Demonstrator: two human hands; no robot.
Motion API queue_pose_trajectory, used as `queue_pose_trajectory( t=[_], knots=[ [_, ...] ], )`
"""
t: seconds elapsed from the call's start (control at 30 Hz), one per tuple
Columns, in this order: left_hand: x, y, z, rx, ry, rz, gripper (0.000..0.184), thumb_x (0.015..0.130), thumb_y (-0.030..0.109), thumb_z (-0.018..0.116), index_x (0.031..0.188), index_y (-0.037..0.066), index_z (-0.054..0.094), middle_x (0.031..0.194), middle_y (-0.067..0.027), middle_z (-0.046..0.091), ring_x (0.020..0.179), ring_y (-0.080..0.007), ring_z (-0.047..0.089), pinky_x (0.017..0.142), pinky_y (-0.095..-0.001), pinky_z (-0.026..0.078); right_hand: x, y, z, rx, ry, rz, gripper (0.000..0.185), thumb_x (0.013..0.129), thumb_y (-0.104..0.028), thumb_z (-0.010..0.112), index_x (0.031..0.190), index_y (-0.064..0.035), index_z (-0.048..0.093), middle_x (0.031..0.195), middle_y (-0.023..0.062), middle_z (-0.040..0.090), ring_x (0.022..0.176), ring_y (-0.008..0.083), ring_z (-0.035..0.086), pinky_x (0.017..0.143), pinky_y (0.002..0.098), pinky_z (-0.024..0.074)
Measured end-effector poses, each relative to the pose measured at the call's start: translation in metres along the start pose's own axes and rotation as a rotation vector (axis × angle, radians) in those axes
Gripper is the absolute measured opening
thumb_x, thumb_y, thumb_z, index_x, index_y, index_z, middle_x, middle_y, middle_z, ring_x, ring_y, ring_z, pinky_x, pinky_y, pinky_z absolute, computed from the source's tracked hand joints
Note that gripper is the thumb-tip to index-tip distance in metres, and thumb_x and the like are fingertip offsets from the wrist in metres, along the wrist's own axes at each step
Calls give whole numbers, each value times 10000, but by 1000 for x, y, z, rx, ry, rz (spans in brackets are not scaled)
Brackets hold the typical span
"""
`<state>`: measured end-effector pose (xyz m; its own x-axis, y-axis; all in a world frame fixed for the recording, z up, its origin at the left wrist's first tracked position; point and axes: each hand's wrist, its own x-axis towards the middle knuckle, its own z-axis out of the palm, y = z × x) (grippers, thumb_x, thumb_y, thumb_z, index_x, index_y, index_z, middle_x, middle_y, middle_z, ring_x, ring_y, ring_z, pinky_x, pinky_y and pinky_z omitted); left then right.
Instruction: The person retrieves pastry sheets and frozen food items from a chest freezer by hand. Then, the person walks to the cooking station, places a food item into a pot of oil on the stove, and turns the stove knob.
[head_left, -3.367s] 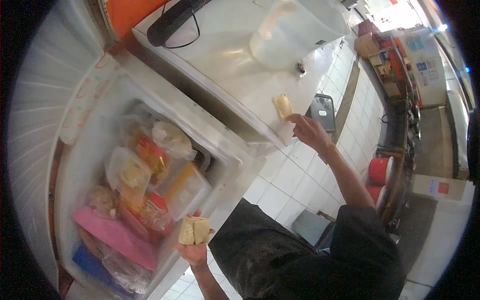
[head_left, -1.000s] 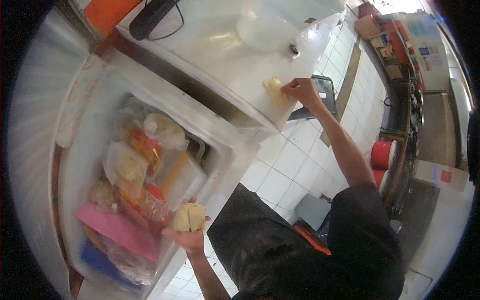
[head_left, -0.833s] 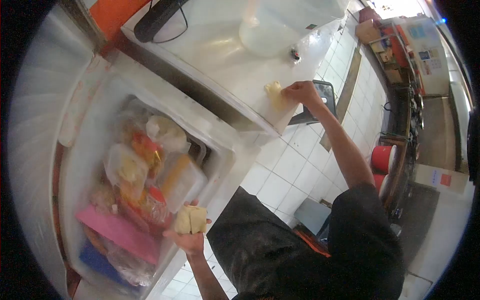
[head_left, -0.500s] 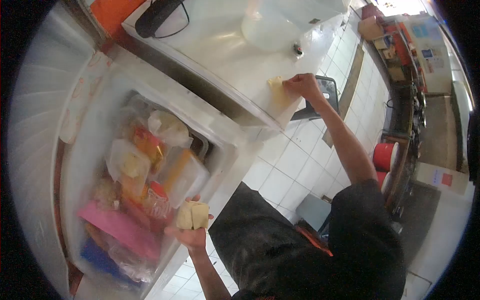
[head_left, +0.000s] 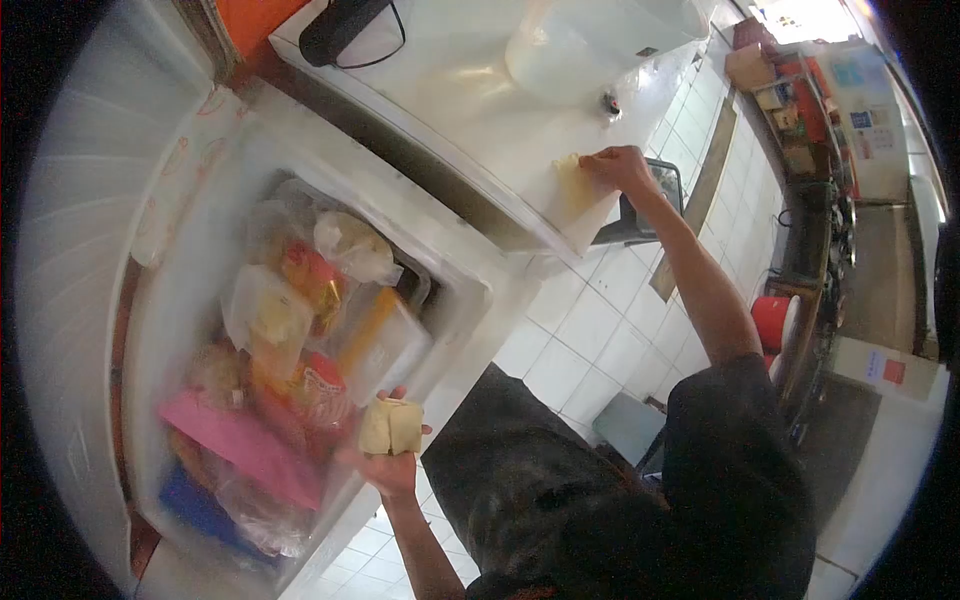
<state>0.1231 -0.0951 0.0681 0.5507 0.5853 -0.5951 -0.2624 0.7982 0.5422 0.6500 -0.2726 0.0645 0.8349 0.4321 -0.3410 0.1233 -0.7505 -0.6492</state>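
Landmark: open white chest freezer [head_left: 430,232]. Inside, loosely piled: a knotted, whitish plastic bag [head_left: 350,245], a flat pink package [head_left: 240,445], and a translucent box with an orange-yellow band [head_left: 388,350].

At the freezer rim nearest the black garment [head_left: 540,470]: left hand [head_left: 385,470], palm up, fingers curled around a pale cream, squarish block of folded, dough-like pieces [head_left: 391,428]. Cupped from beneath, fingertips visible past the edges. Probably held this way to keep soft pieces level and together without squeezing.

Beyond the freezer's opposite rim, at the near corner of a smooth white worktop [head_left: 480,130]: right hand [head_left: 622,170], fingers drawn narrow, pinching one edge of a thin, pale yellow, roughly rectangular sheet [head_left: 571,185]. Likely gripped by the edge to limit handling of a flimsy surface. Blurred here; cannot tell whether lying flat on the worktop or slightly raised.

Positions: sheet on the freezer side of the right fingertips, touching them; block directly on the left palm, close beside the freezer opening, well apart from the sheet.

Farther from the freezer, on the worktop: a large translucent plastic tub [head_left: 600,50] and a small black-and-red object [head_left: 611,103], too small to identify. Perhaps set back to allow working room.
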Motion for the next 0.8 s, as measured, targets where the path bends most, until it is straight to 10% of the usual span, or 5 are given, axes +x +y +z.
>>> queue_pose_trajectory(
  t=[0.8],
  knots=[
    [-2,13,4,43,-217,-86,1077,730,892,321,1368,31,425,1369,-186,478,1171,-317,553,759,-481,567,10,-15,3,-31,40,168,446,751,-479,739,863,-47,757,772,92,720,677,186,686,672,322,551]
  ],
)
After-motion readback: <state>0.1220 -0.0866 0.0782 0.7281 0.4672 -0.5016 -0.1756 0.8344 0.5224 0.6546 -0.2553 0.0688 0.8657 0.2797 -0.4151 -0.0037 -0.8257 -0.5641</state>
